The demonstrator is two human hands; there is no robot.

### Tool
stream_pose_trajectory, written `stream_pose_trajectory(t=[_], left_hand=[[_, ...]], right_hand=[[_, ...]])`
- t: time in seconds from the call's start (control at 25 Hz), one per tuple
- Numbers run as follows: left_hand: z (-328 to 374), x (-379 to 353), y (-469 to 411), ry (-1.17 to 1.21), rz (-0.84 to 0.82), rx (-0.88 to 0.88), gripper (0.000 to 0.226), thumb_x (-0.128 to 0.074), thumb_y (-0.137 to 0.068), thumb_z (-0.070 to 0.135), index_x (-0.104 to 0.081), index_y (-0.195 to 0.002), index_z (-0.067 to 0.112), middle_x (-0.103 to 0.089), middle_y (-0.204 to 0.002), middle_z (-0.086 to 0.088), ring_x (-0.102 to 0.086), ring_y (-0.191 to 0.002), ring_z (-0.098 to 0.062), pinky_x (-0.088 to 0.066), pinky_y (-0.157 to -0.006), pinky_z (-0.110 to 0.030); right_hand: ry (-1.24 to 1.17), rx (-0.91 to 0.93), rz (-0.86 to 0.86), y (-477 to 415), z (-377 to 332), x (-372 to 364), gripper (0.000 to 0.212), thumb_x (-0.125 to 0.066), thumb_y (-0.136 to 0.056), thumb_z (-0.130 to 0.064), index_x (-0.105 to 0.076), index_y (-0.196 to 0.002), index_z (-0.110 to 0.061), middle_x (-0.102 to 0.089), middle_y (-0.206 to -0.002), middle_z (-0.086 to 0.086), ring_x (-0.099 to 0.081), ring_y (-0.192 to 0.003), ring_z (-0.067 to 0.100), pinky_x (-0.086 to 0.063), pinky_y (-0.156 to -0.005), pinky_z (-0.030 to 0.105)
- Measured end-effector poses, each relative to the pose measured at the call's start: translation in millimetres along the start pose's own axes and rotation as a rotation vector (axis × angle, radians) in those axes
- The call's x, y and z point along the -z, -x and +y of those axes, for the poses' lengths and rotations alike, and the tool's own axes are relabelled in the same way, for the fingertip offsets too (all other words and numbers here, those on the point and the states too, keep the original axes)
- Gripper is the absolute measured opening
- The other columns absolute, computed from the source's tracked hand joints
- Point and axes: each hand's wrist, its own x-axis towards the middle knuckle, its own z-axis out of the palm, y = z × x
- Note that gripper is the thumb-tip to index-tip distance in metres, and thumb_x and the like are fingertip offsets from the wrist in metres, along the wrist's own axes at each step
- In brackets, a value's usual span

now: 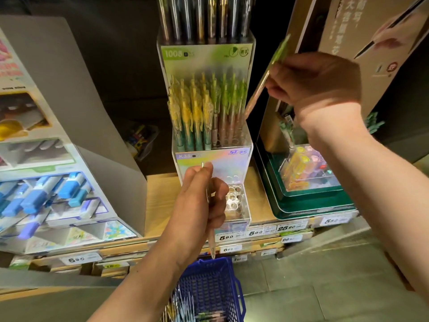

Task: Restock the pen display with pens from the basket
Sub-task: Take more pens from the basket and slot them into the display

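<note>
Pens [197,112] filled the middle tier of the display [213,156]. My right hand [318,82] pinched a green pen [262,84], tilted, its tip just at that tier's right side. My left hand [199,205] gripped a pale pen [211,242] upright before the lower tier, above the basket [209,287] holding more.

Motion smears the green-topped translucent pen [257,93] in my right hand [318,82], and my fingers [279,89] hide its middle. My left hand [197,205] covers most of the slim clear pen [211,242]. The blue plastic mesh basket [205,283] runs off the near edge, its pens [183,306] a blur. The far dark pens [185,19] are cut off at the top
</note>
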Motion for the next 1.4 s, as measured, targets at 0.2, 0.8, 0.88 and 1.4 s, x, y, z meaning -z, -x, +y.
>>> stream_pose_trajectory(t=[0.2,0.8,0.88,1.4], left_hand=[[-1.3,-0.5,-5.0,0.148,-0.052,0.011,0.022,-0.046,-0.092,0.024,-0.033,-0.107,0.015,-0.049,-0.066,0.001,-0.027,-0.048,-0.013,-0.028,-0.040,-0.022],[-3.3,0.1,-2.7,-0.082,-0.009,-0.172,0.032,-0.054,-0.098,0.041,-0.058,-0.124,0.023,-0.073,-0.092,-0.003,-0.052,-0.058,-0.016,-0.046,-0.054,-0.027],[-3.6,-1.4,-5.7,-0.132,0.037,-0.208,0.031,-0.050,-0.103,0.039,-0.057,-0.124,0.018,-0.068,-0.085,-0.003,-0.043,-0.052,-0.014,-0.038,-0.048,-0.023],[-2.6,2.6,-3.4,-0.002,0.003,-0.115,0.017,-0.061,-0.093,0.031,-0.053,-0.106,0.022,-0.075,-0.103,-0.009,-0.067,-0.086,-0.022,-0.053,-0.075,-0.033]], right_hand=[[0.171,0.057,-0.047,-5.8,16.2,-12.6,0.012,-0.074,-0.089,-0.009,-0.073,-0.087,-0.021,-0.076,-0.075,-0.003,-0.076,-0.076,0.018,-0.062,-0.076,0.030],[0.669,0.048,-0.128,28.7,40.0,-7.5,0.012,-0.068,-0.091,-0.029,-0.078,-0.096,-0.024,-0.076,-0.085,-0.004,-0.071,-0.080,0.013,-0.055,-0.078,0.022],[0.616,-0.042,-0.212,45.6,38.5,-6.1,0.012,-0.069,-0.087,-0.040,-0.077,-0.089,-0.031,-0.076,-0.081,-0.008,-0.070,-0.077,0.009,-0.053,-0.068,0.016],[0.037,-0.121,-0.173,33.4,12.3,-13.4,0.008,-0.075,-0.088,-0.011,-0.074,-0.088,-0.018,-0.077,-0.078,0.003,-0.075,-0.073,0.016,-0.062,-0.069,0.026]])
